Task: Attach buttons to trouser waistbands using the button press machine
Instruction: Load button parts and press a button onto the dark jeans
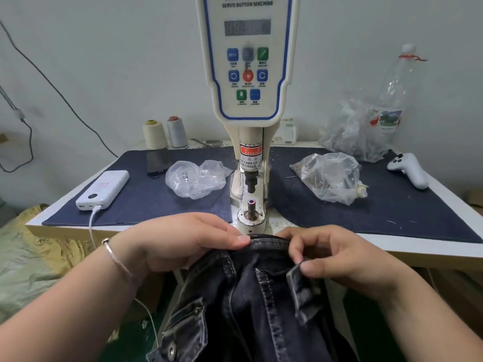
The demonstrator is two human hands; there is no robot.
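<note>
Dark denim trousers (251, 296) hang off the table's front edge, their waistband (269, 242) lifted just in front of the button press machine (248, 74). My left hand (183, 244) grips the waistband on its left side. My right hand (339, 257) pinches the waistband's right end between thumb and fingertips. The machine's lower die (252, 203) stands bare beyond the waistband, with the upper punch (251, 182) raised above it. A metal snap (171, 350) shows on a pocket flap at the bottom.
Two clear bags of hardware (196, 181) (332, 176) lie on the navy cloth (146, 199) either side of the machine. A white power bank (103, 190) with a cable, a phone (156, 160), thread cones (154, 134), a white controller (409, 169) and a plastic bottle (394, 92) stand around.
</note>
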